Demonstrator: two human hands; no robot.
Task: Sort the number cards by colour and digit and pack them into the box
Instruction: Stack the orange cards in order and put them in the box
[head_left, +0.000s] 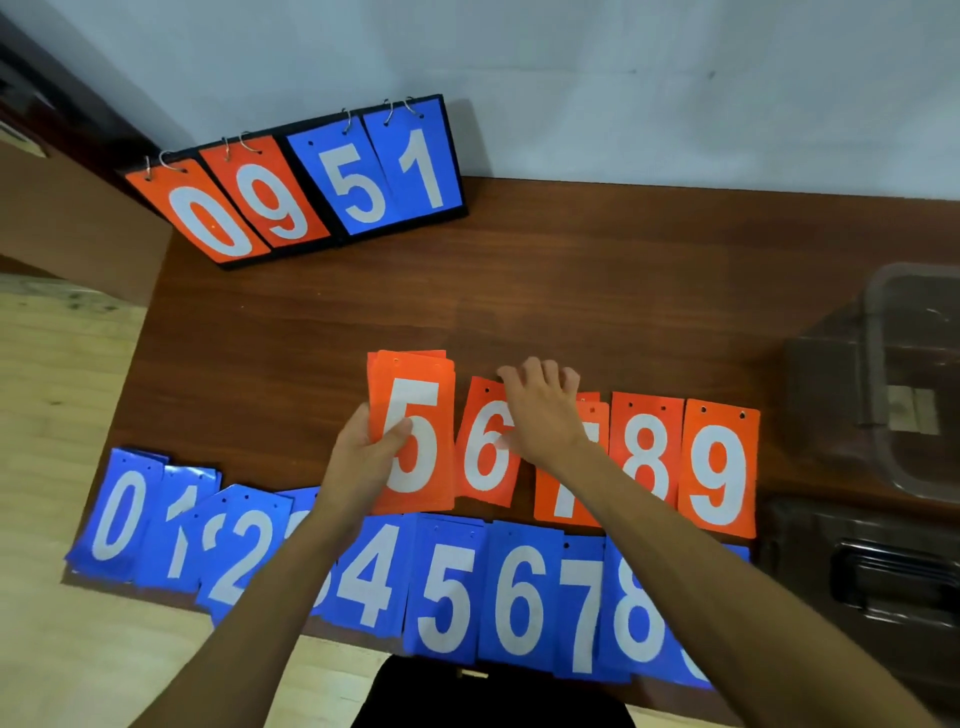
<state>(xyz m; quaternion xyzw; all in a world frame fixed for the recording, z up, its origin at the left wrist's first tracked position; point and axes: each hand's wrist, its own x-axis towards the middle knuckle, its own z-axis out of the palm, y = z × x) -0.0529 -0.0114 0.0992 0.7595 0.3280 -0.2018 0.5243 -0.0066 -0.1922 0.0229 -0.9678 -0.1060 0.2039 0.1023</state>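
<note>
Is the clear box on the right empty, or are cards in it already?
Empty, as far as shown: no orange or blue shows through the clear box, only brown. Its right side is out of frame.

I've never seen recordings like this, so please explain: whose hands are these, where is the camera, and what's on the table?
No machine: a person wears a wide-angle camera on the head, looking down at their bare hands. The left hand grips a stack of orange number cards, white 5 on top. The right hand lies over the orange 6 card and orange 7 card; whether it grips one I cannot tell. The orange 8 card and orange 9 card lie beside them on the brown wooden table, with a row of blue number cards nearer the person. A black flip scoreboard showing 0951 stands at the back; a clear plastic box sits at the right.
</note>
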